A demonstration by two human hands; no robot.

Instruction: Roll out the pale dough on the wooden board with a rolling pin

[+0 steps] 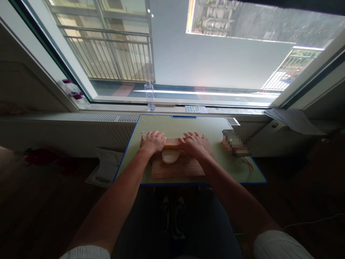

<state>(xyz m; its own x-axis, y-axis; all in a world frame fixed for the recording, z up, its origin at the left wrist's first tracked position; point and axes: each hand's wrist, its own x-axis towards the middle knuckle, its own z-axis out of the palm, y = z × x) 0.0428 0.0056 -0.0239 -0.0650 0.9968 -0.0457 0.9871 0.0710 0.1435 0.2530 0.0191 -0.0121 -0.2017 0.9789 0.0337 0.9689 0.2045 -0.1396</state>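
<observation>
With the rolling pin as the clock's centre, the pale piece of dough lies at 6 o'clock, partly under the pin, on a wooden board. The board rests on a green table with a blue edge. The left hand is laid over the pin's 9 o'clock end, the right hand over its 3 o'clock end; the fingers of both reach forward over the wood, extended and slightly parted rather than pinching.

At 3 o'clock near the table's edge, a pixelated patch hides most of a small item. White crumbs are scattered at 10 o'clock.

On the windowsill, a clear bottle stands at 11 o'clock; any lettering is too faint to read. At 10 o'clock, a bottle with a magenta cap and label sits by the window frame, its print too small to make out. At 1 o'clock lies a white gridded card, its markings likewise illegible.
</observation>
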